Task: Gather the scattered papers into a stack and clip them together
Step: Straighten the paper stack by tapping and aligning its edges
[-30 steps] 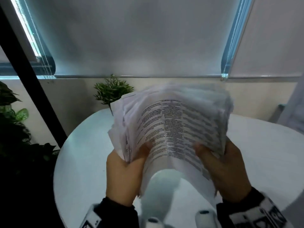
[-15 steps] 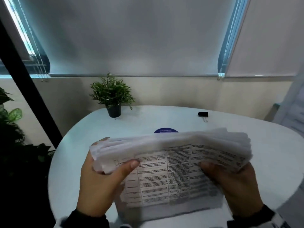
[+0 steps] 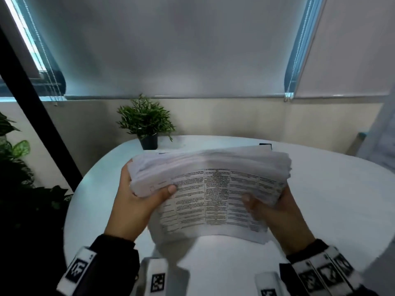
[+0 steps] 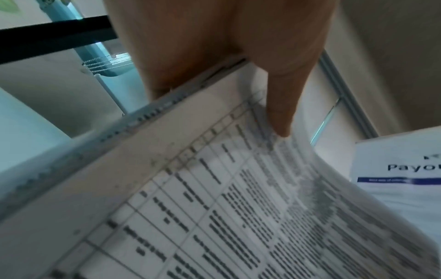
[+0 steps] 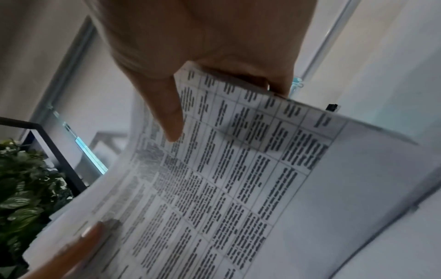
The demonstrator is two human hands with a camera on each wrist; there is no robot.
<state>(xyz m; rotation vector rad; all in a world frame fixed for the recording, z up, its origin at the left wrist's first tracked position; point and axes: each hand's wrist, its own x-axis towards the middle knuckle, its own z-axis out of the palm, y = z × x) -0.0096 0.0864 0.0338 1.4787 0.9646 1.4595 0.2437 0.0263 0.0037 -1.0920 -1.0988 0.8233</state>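
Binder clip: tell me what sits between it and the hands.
The paper stack itself, gripped by left hand and right hand, covers most of the binder clip at the table's far side.

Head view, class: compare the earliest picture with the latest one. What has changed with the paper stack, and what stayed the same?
The paper stack, upright and fanned a second ago, tipped down to lie nearly flat, uncovering the potted plant. The left hand and right hand kept gripping its ends above the table.

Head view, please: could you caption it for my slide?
Both hands, left hand and right hand, grip a paper stack above a white table.
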